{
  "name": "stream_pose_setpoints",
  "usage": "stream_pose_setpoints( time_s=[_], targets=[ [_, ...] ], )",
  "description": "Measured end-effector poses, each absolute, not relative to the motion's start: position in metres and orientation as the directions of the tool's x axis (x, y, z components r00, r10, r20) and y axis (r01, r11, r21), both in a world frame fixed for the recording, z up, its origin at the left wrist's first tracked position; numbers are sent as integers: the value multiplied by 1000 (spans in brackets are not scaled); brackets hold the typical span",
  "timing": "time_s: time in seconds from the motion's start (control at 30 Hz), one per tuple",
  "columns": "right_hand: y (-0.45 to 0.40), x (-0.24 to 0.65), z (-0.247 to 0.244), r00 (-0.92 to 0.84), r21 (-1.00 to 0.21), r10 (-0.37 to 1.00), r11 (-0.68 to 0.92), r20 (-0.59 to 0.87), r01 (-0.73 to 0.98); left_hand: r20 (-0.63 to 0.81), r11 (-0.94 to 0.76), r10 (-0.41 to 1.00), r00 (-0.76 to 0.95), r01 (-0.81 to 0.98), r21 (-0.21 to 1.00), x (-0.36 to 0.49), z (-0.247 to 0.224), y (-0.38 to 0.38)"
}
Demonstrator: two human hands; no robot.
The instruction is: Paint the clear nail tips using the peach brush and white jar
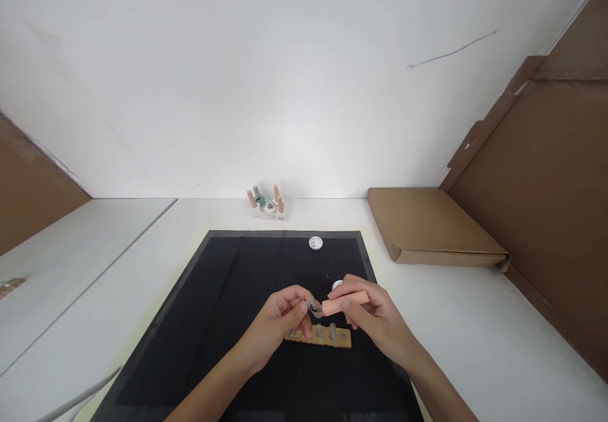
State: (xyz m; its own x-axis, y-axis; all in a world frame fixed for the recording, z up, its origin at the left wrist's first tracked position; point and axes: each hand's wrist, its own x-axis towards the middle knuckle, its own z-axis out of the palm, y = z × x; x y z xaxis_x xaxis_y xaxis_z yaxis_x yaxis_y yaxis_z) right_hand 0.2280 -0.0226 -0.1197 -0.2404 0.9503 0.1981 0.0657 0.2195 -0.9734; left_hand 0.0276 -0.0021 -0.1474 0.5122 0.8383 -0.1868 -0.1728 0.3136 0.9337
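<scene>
My left hand (287,314) pinches a small clear, greyish piece (314,307) between thumb and fingertips. In my right hand (368,311) is a peach-coloured cylindrical cap (344,303), tilted, with its left end at the clear piece; any brush at that end is too small to make out. Just below the hands lies a yellow strip (318,335) bearing several small translucent pieces, its left part partly covered by my left fingers. A small white round lid or dish (337,284) shows partly behind my right hand.
A black mat (256,282) covers the middle of the white table (142,270). Near its far edge sits a white round dish (315,242). Several small bottles stand in a clear holder (270,214) by the wall. A flat cardboard box (432,225) lies at the right.
</scene>
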Motion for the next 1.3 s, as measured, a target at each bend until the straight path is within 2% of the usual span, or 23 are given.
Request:
stream_pose_setpoints(
  time_s=[0.7,1.3],
  targets=[
    [-18,217,-132,-57,-999,998,35,37,-29,-126,230,803,583,-109,967,31,-146,-6],
    [-18,213,-133,26,-993,999,-28,-31,-118,-109,189,816,568,-84,978,32,-146,-8]
  ],
)
